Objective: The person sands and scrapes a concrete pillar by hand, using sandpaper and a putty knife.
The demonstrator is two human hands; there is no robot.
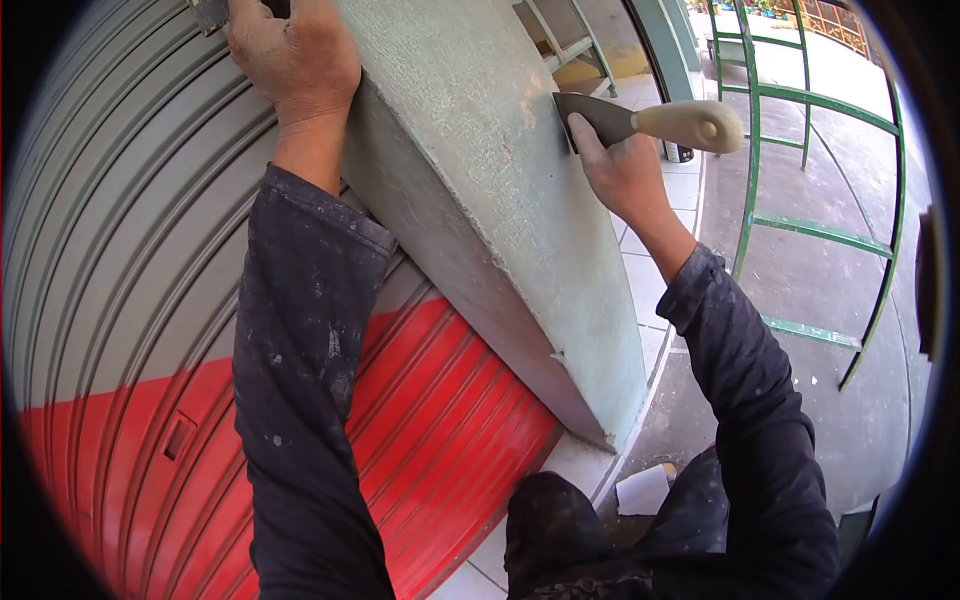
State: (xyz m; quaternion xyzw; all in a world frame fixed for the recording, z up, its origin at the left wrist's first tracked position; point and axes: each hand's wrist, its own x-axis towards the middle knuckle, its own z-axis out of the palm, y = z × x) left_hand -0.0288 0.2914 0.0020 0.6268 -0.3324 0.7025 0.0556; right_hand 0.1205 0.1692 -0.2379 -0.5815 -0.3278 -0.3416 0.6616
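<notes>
My right hand (625, 170) is closed on a putty knife (600, 118), thumb pressed on its metal blade, the pale handle pointing right. The blade's edge meets the right side of a grey-green pillar (500, 170), whose face has rough, scraped-looking patches. At the top edge, my left hand (295, 50) is closed near the pillar's left corner, its fingers partly cut off by the frame. A dark grey piece (208, 14) shows beside those fingers; its kind cannot be made out.
A ribbed roller shutter (150, 260), grey above and red below, fills the left. Green metal scaffold frames (820, 230) stand at right on the concrete. White floor tiles (650, 275) run past the pillar. A white scrap (643, 491) lies between my knees.
</notes>
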